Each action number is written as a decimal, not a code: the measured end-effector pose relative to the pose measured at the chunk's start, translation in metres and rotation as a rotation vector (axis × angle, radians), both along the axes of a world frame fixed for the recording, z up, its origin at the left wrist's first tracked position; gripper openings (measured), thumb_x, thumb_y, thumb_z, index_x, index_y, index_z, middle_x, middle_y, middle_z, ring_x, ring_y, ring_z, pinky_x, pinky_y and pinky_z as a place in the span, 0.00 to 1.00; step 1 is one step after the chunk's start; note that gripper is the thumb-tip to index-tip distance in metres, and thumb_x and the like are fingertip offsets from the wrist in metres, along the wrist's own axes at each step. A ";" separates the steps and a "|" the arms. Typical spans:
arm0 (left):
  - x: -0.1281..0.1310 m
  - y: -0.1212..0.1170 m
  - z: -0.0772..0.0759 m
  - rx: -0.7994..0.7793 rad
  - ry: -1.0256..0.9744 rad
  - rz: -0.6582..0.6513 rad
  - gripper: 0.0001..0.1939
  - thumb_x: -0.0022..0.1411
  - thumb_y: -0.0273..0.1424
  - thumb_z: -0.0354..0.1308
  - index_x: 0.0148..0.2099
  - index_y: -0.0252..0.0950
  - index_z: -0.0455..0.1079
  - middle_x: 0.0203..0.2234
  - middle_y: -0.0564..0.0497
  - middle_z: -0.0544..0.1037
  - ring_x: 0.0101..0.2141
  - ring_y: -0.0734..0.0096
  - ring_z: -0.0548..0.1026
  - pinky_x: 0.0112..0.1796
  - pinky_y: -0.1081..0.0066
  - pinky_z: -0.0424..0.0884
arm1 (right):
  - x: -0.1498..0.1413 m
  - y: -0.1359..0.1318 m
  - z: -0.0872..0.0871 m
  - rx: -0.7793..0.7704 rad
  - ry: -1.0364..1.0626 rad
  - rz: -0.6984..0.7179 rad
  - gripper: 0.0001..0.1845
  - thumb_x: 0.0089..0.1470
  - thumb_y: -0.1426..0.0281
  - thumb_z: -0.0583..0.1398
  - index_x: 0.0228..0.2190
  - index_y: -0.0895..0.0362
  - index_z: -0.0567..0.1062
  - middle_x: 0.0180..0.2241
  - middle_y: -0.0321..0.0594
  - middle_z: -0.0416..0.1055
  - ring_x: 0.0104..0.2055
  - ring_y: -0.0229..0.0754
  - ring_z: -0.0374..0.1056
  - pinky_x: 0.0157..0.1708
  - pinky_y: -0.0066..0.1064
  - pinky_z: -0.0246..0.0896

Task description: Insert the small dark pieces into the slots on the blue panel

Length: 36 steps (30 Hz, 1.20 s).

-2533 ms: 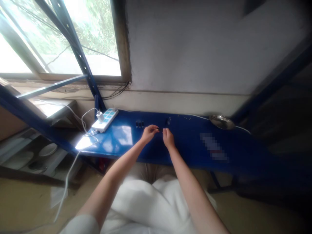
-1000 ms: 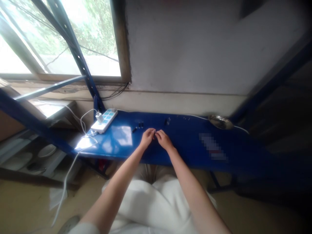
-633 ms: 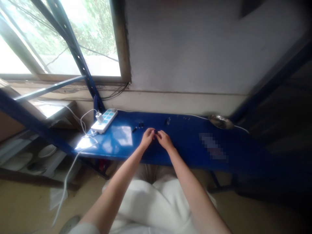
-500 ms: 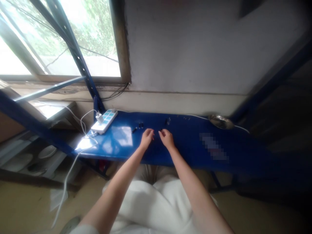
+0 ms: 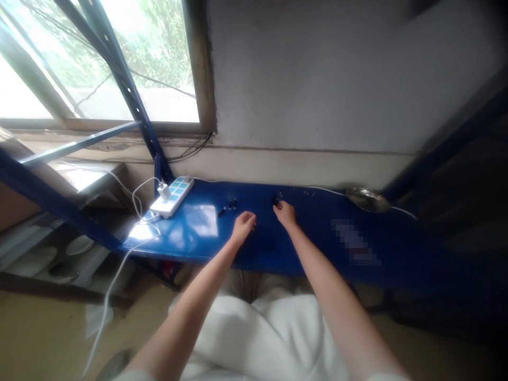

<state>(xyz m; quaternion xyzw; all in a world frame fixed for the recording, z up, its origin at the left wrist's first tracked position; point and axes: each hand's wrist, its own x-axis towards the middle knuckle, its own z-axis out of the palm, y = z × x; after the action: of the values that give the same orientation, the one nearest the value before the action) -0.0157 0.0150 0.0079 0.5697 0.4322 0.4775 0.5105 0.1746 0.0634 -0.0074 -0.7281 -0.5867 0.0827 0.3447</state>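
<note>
My left hand (image 5: 243,226) is just above the blue table (image 5: 262,248), its fingers curled together; whatever they may hold is too small to make out. Just beyond it, to the left, lie several small black cylinder-like pieces (image 5: 232,204) with pale ends. Farther right, my right hand (image 5: 284,214) reaches forward with thumb and fingers pinched at a cluster of small dark and clear pieces (image 5: 277,199). The fingertips hide whether a piece is between them.
A white power strip (image 5: 173,197) with a plugged-in charger (image 5: 163,190) stands at the left end, its cable hanging over the front edge. At the back right sits a shiny metal dish (image 5: 368,199). Tiny slivers (image 5: 309,193) lie near the back edge. Blue rack posts (image 5: 137,106) rise at the sides.
My right hand has moved forward and right, away from the left hand, to the dark and clear pieces. My left hand has stayed nearly in place, and the view has shifted slightly.
</note>
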 end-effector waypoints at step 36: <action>-0.047 -0.006 0.011 0.322 0.214 0.437 0.09 0.56 0.35 0.50 0.32 0.35 0.66 0.24 0.52 0.70 0.26 0.74 0.68 0.30 0.74 0.64 | 0.017 0.007 0.010 -0.237 -0.037 -0.028 0.08 0.43 0.69 0.62 0.27 0.61 0.78 0.27 0.48 0.75 0.32 0.46 0.72 0.28 0.27 0.60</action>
<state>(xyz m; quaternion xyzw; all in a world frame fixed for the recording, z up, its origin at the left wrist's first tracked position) -0.0628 0.0088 0.0190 0.5838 0.5147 0.5759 0.2502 0.1917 0.0705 0.0023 -0.7732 -0.5689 0.1332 0.2466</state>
